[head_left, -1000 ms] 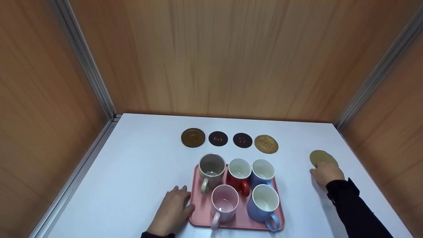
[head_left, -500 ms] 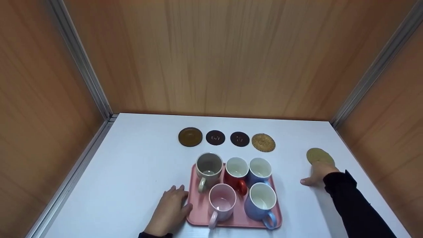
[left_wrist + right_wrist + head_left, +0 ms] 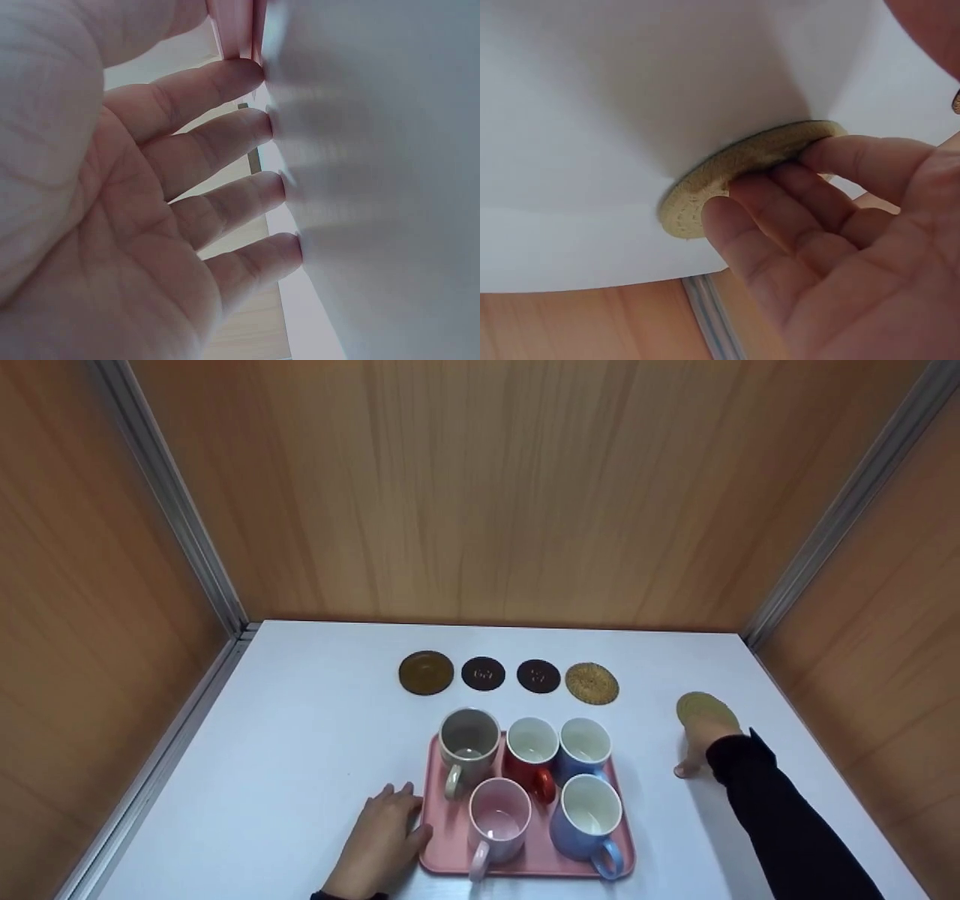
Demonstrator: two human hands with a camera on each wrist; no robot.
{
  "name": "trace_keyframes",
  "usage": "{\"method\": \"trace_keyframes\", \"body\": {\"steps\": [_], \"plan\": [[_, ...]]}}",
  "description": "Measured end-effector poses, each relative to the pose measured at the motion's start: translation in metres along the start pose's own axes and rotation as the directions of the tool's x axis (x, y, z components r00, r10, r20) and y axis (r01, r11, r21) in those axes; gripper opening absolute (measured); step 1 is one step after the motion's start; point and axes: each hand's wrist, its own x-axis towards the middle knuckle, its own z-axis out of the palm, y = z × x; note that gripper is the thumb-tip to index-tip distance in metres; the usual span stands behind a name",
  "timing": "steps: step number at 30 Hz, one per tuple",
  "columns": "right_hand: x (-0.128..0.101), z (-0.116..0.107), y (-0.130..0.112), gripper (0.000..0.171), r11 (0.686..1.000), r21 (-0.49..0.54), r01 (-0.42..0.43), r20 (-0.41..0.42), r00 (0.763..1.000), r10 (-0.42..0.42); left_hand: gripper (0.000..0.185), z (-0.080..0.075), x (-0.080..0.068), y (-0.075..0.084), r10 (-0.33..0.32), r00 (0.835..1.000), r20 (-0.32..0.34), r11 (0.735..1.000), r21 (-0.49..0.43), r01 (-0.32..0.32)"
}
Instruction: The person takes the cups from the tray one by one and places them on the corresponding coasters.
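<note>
My right hand (image 3: 703, 739) is at the right side of the table, its fingers on a round olive-tan coaster (image 3: 699, 705) and its thumb spread away from it. In the right wrist view the fingertips (image 3: 724, 214) touch the top of the coaster (image 3: 684, 216), which lies flat on the white surface. My left hand (image 3: 381, 832) rests with fingers spread at the left edge of a pink tray (image 3: 444, 840). Its fingertips are on the table in the left wrist view, the thumb near the tray's rim. On the tray stand a grey mug (image 3: 459, 769), a red mug (image 3: 521, 772), a pink mug (image 3: 501, 840) and two blue mugs.
Behind the tray lies a row of round coasters: a brown one (image 3: 426, 673), two dark ones and a woven golden one (image 3: 592, 684). Wood-grain panels (image 3: 480, 495) enclose the white table (image 3: 285, 735) at the back and both sides.
The coaster under my right hand has slid a little to the left along with that hand, and the right thumb has spread away from it. The left hand stays by the tray. The head view shifts slightly.
</note>
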Motion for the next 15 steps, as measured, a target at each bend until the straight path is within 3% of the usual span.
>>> {"method": "trace_keyframes", "body": {"steps": [5, 8, 12, 15], "plan": [[0.0044, 0.0012, -0.0018, 0.118, 0.999, -0.028, 0.033, -0.023, 0.999, -0.033, 0.039, -0.0006, 0.0005, 0.0000, 0.014, 1.000, -0.010, 1.000, 0.020, -0.013], [0.0040, 0.0004, -0.0028, 0.116, 1.000, -0.009, 0.028, 0.011, 1.000, -0.028, 0.038, -0.0006, 0.0011, 0.0002, 0.013, 1.000, -0.005, 1.000, 0.028, -0.013], [0.0019, -0.0012, -0.0080, 0.096, 0.999, 0.037, 0.003, 0.088, 0.996, -0.006, 0.038, -0.0001, 0.0012, -0.0002, 0.009, 1.000, 0.004, 0.999, 0.030, -0.009], [0.0025, -0.0002, -0.0109, 0.085, 0.996, 0.088, -0.016, 0.093, 0.996, 0.007, 0.038, 0.0007, 0.0018, -0.0001, 0.010, 1.000, 0.007, 0.999, 0.031, -0.011]]}}
